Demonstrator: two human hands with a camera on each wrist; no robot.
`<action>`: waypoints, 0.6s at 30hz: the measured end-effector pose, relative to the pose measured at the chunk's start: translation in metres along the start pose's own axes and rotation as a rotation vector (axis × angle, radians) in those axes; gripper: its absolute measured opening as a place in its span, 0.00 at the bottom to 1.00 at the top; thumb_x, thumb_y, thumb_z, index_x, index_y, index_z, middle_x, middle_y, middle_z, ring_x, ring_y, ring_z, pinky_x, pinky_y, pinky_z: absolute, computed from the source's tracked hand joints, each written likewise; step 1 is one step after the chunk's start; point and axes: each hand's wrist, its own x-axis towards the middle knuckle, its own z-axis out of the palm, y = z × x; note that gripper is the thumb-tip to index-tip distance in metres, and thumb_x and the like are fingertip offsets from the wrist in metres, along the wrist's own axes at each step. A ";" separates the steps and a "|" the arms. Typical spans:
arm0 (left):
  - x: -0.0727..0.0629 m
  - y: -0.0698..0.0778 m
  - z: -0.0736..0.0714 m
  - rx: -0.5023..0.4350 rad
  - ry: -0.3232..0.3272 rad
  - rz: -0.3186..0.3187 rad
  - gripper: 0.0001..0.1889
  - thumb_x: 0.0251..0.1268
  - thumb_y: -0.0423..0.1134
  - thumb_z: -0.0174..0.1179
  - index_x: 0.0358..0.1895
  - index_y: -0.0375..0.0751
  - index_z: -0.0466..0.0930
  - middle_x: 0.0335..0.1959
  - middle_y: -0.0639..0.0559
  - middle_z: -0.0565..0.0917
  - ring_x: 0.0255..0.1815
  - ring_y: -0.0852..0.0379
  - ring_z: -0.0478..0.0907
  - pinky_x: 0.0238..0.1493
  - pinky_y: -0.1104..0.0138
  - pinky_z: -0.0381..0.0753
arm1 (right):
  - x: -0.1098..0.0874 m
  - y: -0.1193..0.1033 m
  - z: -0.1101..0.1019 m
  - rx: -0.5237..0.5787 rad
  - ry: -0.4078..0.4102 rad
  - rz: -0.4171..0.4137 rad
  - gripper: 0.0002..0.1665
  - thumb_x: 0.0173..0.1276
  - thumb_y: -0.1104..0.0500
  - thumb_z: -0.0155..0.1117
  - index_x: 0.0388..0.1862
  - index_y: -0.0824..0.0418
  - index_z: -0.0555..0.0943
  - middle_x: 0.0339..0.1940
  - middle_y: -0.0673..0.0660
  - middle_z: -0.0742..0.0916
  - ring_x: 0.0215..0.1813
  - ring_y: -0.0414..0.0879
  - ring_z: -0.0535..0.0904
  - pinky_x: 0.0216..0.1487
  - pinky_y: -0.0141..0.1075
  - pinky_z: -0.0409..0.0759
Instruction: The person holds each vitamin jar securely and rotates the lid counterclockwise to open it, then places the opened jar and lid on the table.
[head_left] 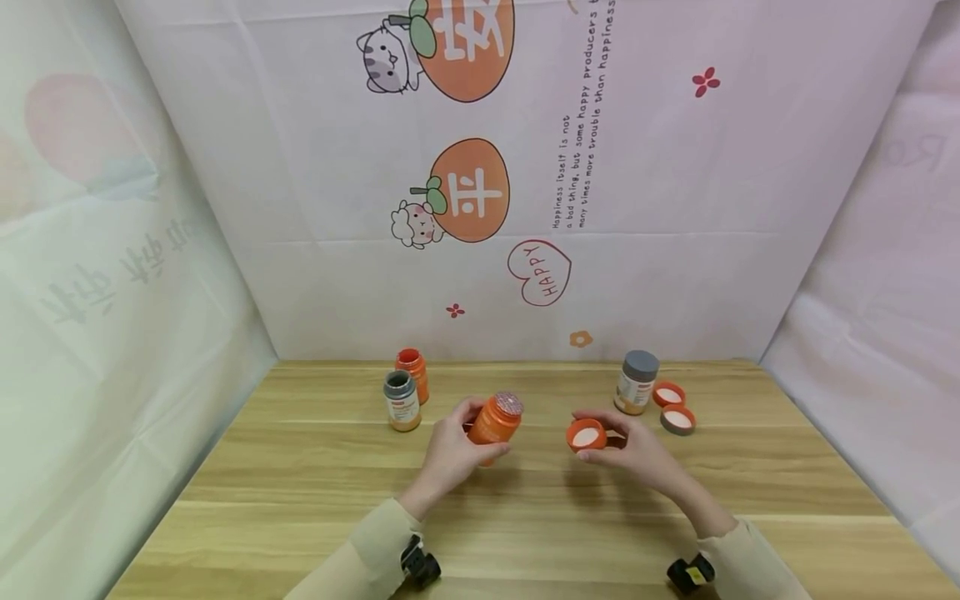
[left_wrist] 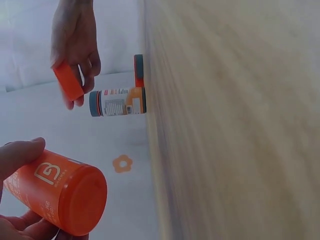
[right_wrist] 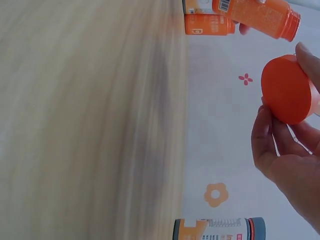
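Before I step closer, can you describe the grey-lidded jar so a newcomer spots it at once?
On the wooden table, look toward the far edge, right of the middle. Beyond the person's right hand, a jar with a white-and-orange label stands just left of two loose lids. Of all the containers, it alone has a lid on, a grey one.

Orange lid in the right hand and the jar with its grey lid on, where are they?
Held orange lid (right_wrist: 286, 90): right wrist view, on its flat top.
Grey-lidded jar (head_left: 635, 388): head view, on its white label.
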 end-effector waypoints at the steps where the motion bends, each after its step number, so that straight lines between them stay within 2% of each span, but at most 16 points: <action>1: 0.000 0.000 -0.001 0.002 0.003 0.002 0.27 0.43 0.41 0.75 0.51 0.47 0.75 0.46 0.52 0.83 0.45 0.56 0.79 0.48 0.62 0.78 | -0.001 0.001 -0.001 0.008 -0.003 0.000 0.33 0.56 0.54 0.72 0.62 0.56 0.75 0.59 0.58 0.80 0.51 0.41 0.79 0.51 0.31 0.77; 6: 0.000 -0.003 -0.005 0.010 0.017 0.008 0.27 0.43 0.39 0.75 0.51 0.46 0.75 0.45 0.51 0.84 0.45 0.56 0.80 0.46 0.64 0.79 | -0.004 0.008 -0.005 0.027 -0.014 -0.013 0.34 0.55 0.56 0.73 0.61 0.57 0.74 0.58 0.60 0.80 0.53 0.40 0.79 0.52 0.29 0.77; 10: 0.000 -0.005 -0.007 0.014 0.022 -0.001 0.27 0.43 0.38 0.75 0.51 0.46 0.75 0.46 0.50 0.84 0.45 0.56 0.80 0.46 0.64 0.79 | -0.006 0.015 -0.008 0.013 -0.005 -0.027 0.32 0.54 0.57 0.74 0.59 0.54 0.75 0.57 0.59 0.80 0.53 0.39 0.78 0.52 0.28 0.77; 18: -0.002 -0.006 -0.016 0.002 0.027 -0.026 0.28 0.43 0.36 0.75 0.51 0.43 0.74 0.47 0.49 0.82 0.47 0.53 0.79 0.50 0.57 0.78 | -0.010 0.023 -0.011 -0.048 0.039 0.013 0.36 0.51 0.53 0.75 0.60 0.59 0.75 0.58 0.60 0.80 0.55 0.44 0.78 0.51 0.28 0.77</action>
